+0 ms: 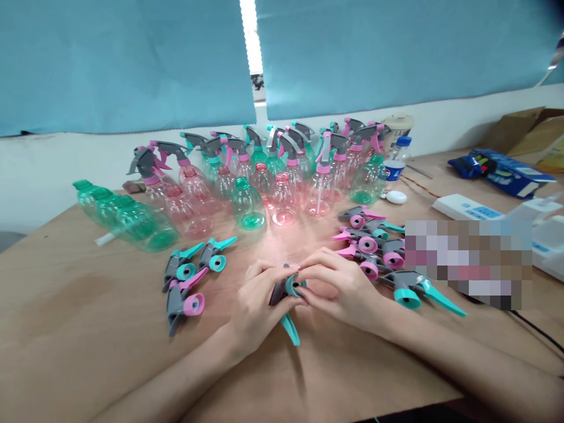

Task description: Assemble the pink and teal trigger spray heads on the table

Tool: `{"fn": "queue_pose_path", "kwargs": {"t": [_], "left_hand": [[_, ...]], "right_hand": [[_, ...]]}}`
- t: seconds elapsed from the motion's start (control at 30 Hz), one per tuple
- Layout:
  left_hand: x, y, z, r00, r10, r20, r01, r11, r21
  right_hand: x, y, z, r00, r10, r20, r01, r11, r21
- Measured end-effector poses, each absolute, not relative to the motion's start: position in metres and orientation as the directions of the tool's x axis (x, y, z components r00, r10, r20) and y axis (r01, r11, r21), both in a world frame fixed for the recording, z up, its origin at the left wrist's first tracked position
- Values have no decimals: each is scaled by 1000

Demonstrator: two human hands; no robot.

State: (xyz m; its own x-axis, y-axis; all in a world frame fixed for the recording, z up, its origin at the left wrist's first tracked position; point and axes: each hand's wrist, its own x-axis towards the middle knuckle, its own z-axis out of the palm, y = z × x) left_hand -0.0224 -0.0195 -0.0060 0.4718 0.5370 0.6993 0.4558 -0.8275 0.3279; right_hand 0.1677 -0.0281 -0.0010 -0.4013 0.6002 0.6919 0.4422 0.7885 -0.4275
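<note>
– Spray head (277,293): position?
– Between the hands, over the table (110,358), teal lever pointing down toward the wearer.
– Fingers?
– Left hand (259,298): thumb and fingers pinching its grey body. Right hand (341,286): fingertips pinching, apparently at the collar (289,285); contact partly hidden.
– Around?
– Loose heads (368,244) both sides; bottles (249,207) behind.

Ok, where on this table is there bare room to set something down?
The widest free patch of table is the left front, bordered by the left green bottles, three spray heads and left forearm. A smaller one lies between those heads, the front bottles and left hand. It is crowded along the back with bottles, and at right with a cluster of spray heads.
</note>
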Motion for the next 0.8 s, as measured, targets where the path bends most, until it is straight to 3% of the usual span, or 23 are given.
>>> {"fn": "queue_pose_path", "kwargs": {"t": [0.27,0.43,0.8], "left_hand": [[-21,-20,-9,440,528,726,449,-830,332],[-22,-18,-7,438,600,670,445,-792,418],[-23,-17,-7,481,545,687,394,-834,386]], "right_hand": [[165,-35,-2,-325,708,627,486,694,-531],[169,-31,-5,-361,670,648,414,738,-533],[171,-28,-5,-463,627,627,437,776,-454]]}}
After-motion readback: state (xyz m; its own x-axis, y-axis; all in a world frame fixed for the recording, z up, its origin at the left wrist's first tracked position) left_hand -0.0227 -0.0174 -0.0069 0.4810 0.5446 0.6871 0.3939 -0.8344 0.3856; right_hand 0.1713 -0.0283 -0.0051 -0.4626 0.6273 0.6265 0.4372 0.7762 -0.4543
